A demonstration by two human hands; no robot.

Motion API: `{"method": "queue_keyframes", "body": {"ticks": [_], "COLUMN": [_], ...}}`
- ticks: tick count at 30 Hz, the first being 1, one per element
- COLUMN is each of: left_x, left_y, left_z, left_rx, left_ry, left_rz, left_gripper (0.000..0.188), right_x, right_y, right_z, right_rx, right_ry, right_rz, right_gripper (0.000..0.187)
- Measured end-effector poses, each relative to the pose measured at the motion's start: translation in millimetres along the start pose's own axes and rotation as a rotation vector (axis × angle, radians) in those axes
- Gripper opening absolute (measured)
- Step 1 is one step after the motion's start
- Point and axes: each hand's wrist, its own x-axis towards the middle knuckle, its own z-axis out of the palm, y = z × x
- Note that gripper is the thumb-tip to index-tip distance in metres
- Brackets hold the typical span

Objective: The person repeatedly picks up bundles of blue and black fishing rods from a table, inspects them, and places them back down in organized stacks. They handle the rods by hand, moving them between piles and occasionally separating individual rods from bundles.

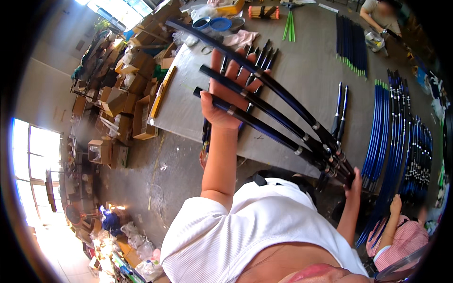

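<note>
Three dark blue-black fishing rods (276, 106) with silver bands fan out across the front of my body. Their thick ends come together at the lower right, where my right hand (354, 183) is closed around them. My left hand (230, 96) is raised under the spread ends, palm up, with its fingers stretched apart. The rods lie across its palm and fingers, and the thumb is beside the lowest one. Behind my left hand, several more dark rods (267, 60) lie on the grey table (306, 61), partly hidden.
Two dark rods (340, 111) lie at mid-table. Blue rod bundles (377, 134) and green-tipped rods (351, 47) are on the right. Blue tubs (220, 24) stand at the far left of the table. Cardboard boxes (144, 115) crowd the left. One co-worker (401, 231) is at lower right, another (380, 16) far right.
</note>
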Motion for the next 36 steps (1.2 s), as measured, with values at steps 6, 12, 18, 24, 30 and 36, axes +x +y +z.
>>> {"method": "queue_keyframes", "body": {"ticks": [6,12,18,24,30,36], "left_x": [-114,-243,-288,-274,-231,-208], "left_y": [69,96,52,-41,-111,-152], "left_z": [-80,-116,-103,-101,-127,-154], "left_rx": [-0.024,-0.089,-0.189,-0.402,-0.512,-0.525], "left_ry": [0.421,0.895,1.263,1.403,1.503,1.641], "left_rz": [0.037,0.212,0.264,0.204,0.115,0.121], "left_gripper": [0.066,0.02,0.016,0.022,0.027,0.033], "right_x": [19,75,136,224,308,371], "right_y": [-52,-75,-106,-149,-165,-170], "right_z": [85,217,367,481,547,580], "right_rx": [-0.297,-0.626,-0.77,-1.16,-1.199,-1.148], "right_ry": [-0.086,-0.383,-0.691,-0.753,-0.785,-0.767], "right_rz": [-0.108,-0.138,-0.179,-0.244,-0.371,-0.572], "right_gripper": [0.027,0.022,0.019,0.024,0.038,0.043]}}
